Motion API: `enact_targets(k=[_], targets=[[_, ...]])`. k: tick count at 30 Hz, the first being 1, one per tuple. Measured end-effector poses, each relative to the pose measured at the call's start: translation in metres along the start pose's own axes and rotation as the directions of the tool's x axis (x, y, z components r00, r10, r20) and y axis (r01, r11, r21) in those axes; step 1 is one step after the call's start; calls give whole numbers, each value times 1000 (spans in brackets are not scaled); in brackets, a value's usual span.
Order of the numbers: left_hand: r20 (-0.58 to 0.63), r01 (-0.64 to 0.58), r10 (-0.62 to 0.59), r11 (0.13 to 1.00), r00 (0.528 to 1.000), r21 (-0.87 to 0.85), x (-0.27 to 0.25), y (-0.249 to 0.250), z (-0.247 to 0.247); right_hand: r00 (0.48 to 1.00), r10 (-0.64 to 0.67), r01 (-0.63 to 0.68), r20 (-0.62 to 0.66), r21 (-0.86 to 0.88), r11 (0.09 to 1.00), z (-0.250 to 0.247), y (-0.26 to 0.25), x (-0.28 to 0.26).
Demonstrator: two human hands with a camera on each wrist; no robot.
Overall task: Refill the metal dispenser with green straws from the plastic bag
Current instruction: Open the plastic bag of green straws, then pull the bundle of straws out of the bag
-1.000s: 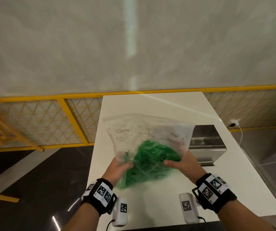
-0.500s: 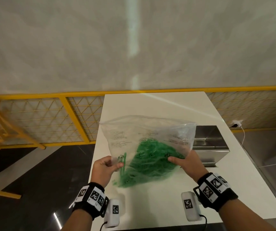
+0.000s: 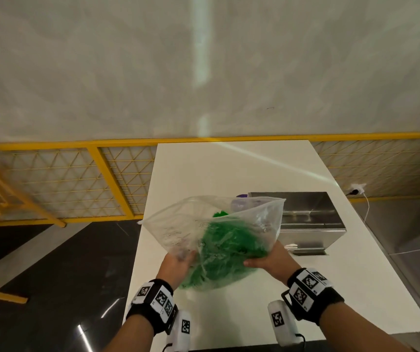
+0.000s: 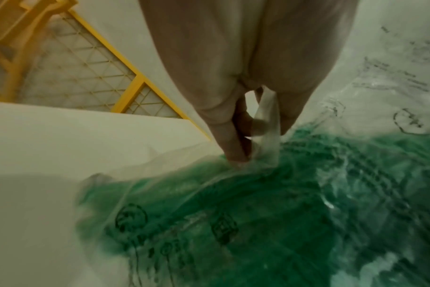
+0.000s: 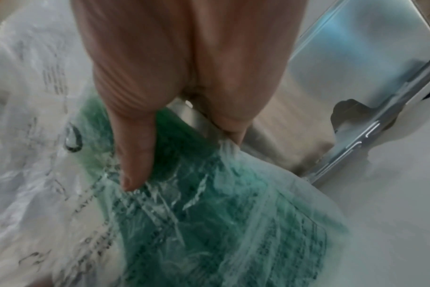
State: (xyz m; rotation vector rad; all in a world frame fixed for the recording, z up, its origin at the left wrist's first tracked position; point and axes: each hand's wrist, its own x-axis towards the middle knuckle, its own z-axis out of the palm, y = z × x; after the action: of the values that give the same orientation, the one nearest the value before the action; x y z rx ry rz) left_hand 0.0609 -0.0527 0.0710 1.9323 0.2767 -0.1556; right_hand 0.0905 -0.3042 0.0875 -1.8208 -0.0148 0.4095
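A clear printed plastic bag (image 3: 178,227) full of green straws (image 3: 226,247) is held over the near half of the white table (image 3: 229,168). My left hand (image 3: 178,262) pinches the bag's left edge (image 4: 265,124) between thumb and fingers. My right hand (image 3: 267,260) grips the bag's right lower side, thumb on top (image 5: 135,165). The bag's open mouth points away and to the right, toward the metal dispenser (image 3: 310,219). The dispenser is a steel box standing just right of the bag, partly hidden behind it (image 5: 344,68).
A yellow mesh fence (image 3: 64,184) runs behind the table against a pale wall. A wall socket with a white cable (image 3: 356,191) sits at the far right. Dark floor (image 3: 51,275) lies left of the table.
The bag has swung to the right and tilted, its mouth now toward the dispenser. My left hand moved in and took a fresh hold on the bag's left edge.
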Motion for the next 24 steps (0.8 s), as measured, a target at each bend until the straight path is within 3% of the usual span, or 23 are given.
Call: enact_targets(k=[4,8,11,12,15,17,19,24], targets=[[23,-26,27,999,999,-36,-5,-1,8,998,61,-61,8,-1,998,10,7,1],[186,51,-51,999,981,3,-5,-7,12,994,99,-98,51,-32,995,19,10,0],[232,94,-195,917,953,388,-4,-11,11,987,128,-117,92,-114,987,22,11,3],[224,89,-201,899,954,428,-3,-13,12,983,148,-135,107,-124,983,24,11,4],[241,95,-161,960,957,262,6,-21,16,979,140,-93,146,-287,953,32,12,9],[272,40,-113,965,956,261,9,-15,19,967,219,-178,129,-271,946,33,17,6],[269,4,-58,980,961,199,13,-11,22,977,184,-148,106,-286,947,33,14,6],[161,54,-90,975,983,214,22,-21,27,993,82,-75,87,-81,994,33,-6,11]])
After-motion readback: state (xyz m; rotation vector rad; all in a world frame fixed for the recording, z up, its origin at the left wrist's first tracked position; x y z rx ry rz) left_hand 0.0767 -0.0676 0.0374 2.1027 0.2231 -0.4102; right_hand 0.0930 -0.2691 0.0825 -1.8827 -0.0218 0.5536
